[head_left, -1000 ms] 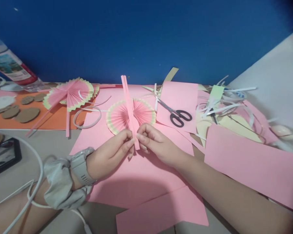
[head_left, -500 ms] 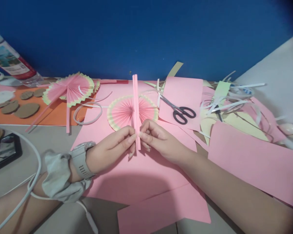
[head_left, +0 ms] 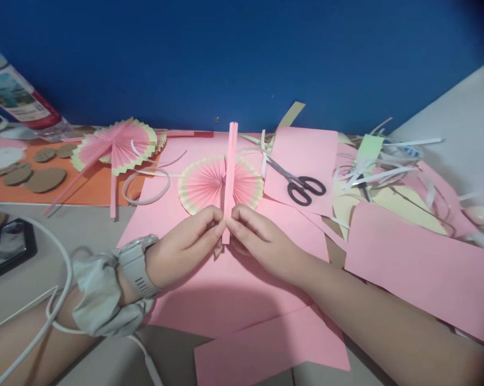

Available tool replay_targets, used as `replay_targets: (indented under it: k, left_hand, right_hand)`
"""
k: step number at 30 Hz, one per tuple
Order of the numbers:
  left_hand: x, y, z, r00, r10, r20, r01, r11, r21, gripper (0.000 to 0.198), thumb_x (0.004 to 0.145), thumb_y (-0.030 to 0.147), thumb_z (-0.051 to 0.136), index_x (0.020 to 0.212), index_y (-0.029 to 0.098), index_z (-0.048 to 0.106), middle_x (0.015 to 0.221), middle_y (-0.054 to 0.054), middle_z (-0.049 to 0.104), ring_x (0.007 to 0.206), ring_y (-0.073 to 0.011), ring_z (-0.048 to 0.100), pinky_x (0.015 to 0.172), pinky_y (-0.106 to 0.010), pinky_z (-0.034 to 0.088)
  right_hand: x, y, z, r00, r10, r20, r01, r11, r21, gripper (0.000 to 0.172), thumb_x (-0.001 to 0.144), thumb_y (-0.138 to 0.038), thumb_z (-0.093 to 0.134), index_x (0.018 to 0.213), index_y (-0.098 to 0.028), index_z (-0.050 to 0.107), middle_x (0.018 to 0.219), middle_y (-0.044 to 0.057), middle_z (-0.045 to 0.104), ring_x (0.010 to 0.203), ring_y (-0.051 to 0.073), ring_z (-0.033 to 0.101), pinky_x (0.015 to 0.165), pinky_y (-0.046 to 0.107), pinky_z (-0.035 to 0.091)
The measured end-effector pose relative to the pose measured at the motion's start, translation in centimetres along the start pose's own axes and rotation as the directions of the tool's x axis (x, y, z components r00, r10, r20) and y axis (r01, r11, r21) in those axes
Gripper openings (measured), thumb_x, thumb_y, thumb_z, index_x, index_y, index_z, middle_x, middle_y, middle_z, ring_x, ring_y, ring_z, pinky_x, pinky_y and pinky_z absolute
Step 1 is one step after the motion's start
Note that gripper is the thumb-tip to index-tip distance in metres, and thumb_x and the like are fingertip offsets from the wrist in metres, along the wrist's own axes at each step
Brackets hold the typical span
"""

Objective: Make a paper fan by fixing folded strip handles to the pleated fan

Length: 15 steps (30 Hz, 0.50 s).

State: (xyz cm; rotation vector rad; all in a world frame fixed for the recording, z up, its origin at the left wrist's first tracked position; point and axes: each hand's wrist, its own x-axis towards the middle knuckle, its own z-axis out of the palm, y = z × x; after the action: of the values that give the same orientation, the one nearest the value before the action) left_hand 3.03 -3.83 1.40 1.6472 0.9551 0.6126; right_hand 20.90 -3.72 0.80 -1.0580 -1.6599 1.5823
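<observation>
A narrow folded pink paper strip (head_left: 230,171) stands nearly upright, pinched near its lower end between both hands. My left hand (head_left: 199,230) grips it from the left with thumb and fingers closed. From the right, my right hand (head_left: 261,238) pinches the same strip, its thumb on the near face. Behind the strip lies a round pleated paper fan (head_left: 201,185), pink with a yellow-green rim; the strip hides part of its middle. Under everything is a large pink paper sheet (head_left: 177,300).
Scissors (head_left: 300,185) lie on a smaller pink sheet (head_left: 306,145) at right, beside paper scraps (head_left: 366,155). At left are another pleated fan (head_left: 123,142), cardboard discs (head_left: 44,179), a plastic bottle (head_left: 20,96) and a phone (head_left: 12,246). A white cable (head_left: 65,268) crosses my left forearm.
The strip has tilted slightly, its top shifting right, and turned so that one broad face shows more. Both hands stay pinched on its lower end.
</observation>
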Motion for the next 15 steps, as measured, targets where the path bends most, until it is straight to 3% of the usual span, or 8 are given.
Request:
replay_targets:
  k: [4,15]
  left_hand:
    - [0.01,-0.14,0.02,0.999,0.035,0.004,-0.035,0.999,-0.008,0.016,0.097,0.025,0.034,0.085,0.018,0.043,0.069,0.003,0.049,0.064,-0.0109,0.05,0.063,-0.028,0.042]
    - [0.16,-0.09,-0.01,0.994,0.059,0.093,-0.054,0.997,-0.051,0.015,0.096,0.023,0.035,0.084,0.018,0.042,0.07,0.002,0.05,0.065,-0.012,0.05,0.065,-0.03,0.043]
  right_hand:
    - [0.03,0.34,-0.03,0.999,-0.048,-0.025,0.048,0.999,-0.02,0.027,0.097,-0.034,0.041,0.075,-0.02,0.038,0.058,-0.006,0.035,0.051,0.008,0.033,0.05,0.021,0.03]
    - [0.2,0.02,-0.4,0.998,-0.05,0.026,0.043,0.973,0.226,0.029,0.096,-0.036,0.046,0.075,-0.019,0.038,0.056,-0.008,0.035,0.051,0.007,0.033,0.05,0.02,0.029]
